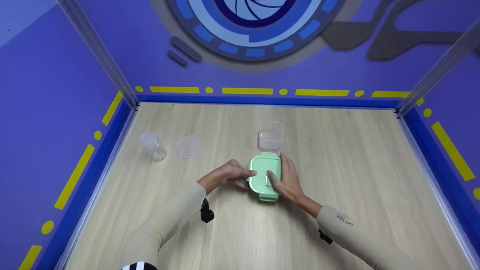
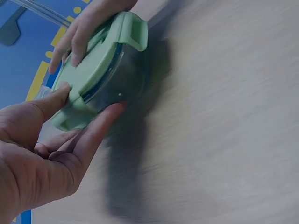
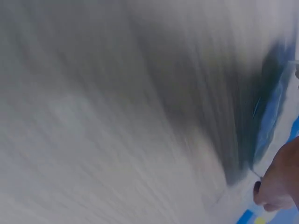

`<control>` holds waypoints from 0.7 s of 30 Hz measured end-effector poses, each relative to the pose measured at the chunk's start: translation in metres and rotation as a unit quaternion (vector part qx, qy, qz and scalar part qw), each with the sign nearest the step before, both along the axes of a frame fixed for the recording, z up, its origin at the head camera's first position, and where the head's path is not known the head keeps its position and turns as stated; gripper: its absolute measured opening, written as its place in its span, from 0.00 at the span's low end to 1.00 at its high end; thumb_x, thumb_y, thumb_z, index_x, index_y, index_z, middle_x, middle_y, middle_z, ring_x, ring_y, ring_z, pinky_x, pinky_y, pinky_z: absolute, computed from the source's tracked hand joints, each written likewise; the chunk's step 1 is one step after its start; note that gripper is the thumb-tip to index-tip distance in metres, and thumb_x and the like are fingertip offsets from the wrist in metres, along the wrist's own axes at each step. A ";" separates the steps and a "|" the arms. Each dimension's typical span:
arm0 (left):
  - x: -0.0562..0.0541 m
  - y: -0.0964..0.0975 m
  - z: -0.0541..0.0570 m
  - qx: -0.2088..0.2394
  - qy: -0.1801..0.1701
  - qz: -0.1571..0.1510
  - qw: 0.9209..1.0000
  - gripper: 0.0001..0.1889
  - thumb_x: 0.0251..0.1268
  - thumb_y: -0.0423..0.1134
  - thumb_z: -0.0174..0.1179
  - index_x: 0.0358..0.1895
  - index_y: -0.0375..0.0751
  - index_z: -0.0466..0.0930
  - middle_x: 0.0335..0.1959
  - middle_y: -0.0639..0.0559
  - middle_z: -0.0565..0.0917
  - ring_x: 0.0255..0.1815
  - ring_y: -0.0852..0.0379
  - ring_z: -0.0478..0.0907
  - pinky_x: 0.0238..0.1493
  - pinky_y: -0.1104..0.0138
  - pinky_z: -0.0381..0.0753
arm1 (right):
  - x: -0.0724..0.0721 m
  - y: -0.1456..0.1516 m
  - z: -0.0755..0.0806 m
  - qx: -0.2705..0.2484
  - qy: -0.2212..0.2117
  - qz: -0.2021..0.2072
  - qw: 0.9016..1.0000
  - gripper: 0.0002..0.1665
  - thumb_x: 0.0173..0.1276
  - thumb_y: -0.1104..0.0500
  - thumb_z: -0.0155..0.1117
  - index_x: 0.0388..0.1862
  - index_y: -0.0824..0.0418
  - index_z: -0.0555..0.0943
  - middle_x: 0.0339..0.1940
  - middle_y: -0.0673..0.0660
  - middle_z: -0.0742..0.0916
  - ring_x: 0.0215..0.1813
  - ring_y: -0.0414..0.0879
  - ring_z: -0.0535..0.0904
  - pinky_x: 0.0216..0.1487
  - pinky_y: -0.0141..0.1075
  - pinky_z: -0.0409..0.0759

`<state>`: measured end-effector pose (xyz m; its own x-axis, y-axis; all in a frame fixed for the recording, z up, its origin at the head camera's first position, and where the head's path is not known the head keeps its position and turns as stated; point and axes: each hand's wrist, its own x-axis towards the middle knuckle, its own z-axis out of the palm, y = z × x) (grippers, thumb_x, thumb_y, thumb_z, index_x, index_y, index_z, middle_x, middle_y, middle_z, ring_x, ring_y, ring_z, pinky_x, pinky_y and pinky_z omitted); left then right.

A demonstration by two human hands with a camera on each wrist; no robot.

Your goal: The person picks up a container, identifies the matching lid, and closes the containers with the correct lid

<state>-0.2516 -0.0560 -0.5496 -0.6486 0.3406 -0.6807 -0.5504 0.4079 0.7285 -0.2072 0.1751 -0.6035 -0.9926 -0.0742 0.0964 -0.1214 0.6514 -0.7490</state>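
Observation:
A food container with a mint-green lid (image 1: 264,168) and a see-through base (image 2: 122,77) is between both hands. My left hand (image 1: 233,173) grips its left side, thumb on top of the lid and fingers beneath the edge. On the opposite side my right hand (image 1: 288,183) holds it, the thumb lying on the lid near its middle and the fingers along the side wall. In the left wrist view, a green side flap (image 2: 134,31) sticks out from the lid's edge. The right wrist view catches only part of the right hand (image 3: 280,179) beside the blurred base (image 3: 271,116).
Just behind the container stands a clear square plastic tub (image 1: 271,135). Farther left lie a translucent square lid (image 1: 188,146) and a clear plastic vessel (image 1: 153,146). Blue-purple walls (image 1: 240,78) enclose the wooden table (image 1: 356,157) at the back and sides.

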 end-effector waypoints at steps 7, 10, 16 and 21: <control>0.006 0.002 -0.008 0.022 -0.005 0.030 0.999 0.14 0.63 0.46 0.73 0.27 0.40 0.86 0.21 0.49 0.87 0.23 0.57 0.87 0.44 0.60 0.89 | -0.013 0.012 0.009 -0.140 -0.170 -0.093 0.971 0.39 0.76 0.44 0.61 0.73 0.70 0.69 0.71 0.71 0.77 0.75 0.62 0.71 0.78 0.54 0.65; 0.007 0.004 -0.010 0.031 0.009 0.050 0.998 0.12 0.61 0.45 0.74 0.27 0.43 0.84 0.22 0.52 0.86 0.25 0.59 0.86 0.45 0.59 0.89 | -0.018 0.015 0.014 -0.153 -0.197 -0.087 0.964 0.37 0.77 0.47 0.61 0.72 0.72 0.69 0.70 0.72 0.77 0.73 0.62 0.72 0.78 0.54 0.65; 0.007 0.007 -0.009 0.019 0.049 0.075 0.996 0.14 0.57 0.40 0.77 0.28 0.46 0.76 0.24 0.59 0.79 0.27 0.65 0.77 0.43 0.66 0.85 | -0.023 0.014 0.020 -0.164 -0.214 -0.074 0.960 0.35 0.78 0.51 0.60 0.72 0.75 0.67 0.71 0.75 0.74 0.75 0.64 0.69 0.80 0.54 0.62; 0.003 0.007 -0.008 0.030 0.057 0.088 0.994 0.15 0.68 0.43 0.68 0.48 0.35 0.83 0.36 0.54 0.84 0.36 0.63 0.80 0.46 0.68 0.83 | -0.021 0.013 0.022 -0.178 -0.215 -0.079 0.957 0.31 0.80 0.53 0.57 0.70 0.73 0.70 0.69 0.73 0.77 0.71 0.61 0.71 0.78 0.53 0.64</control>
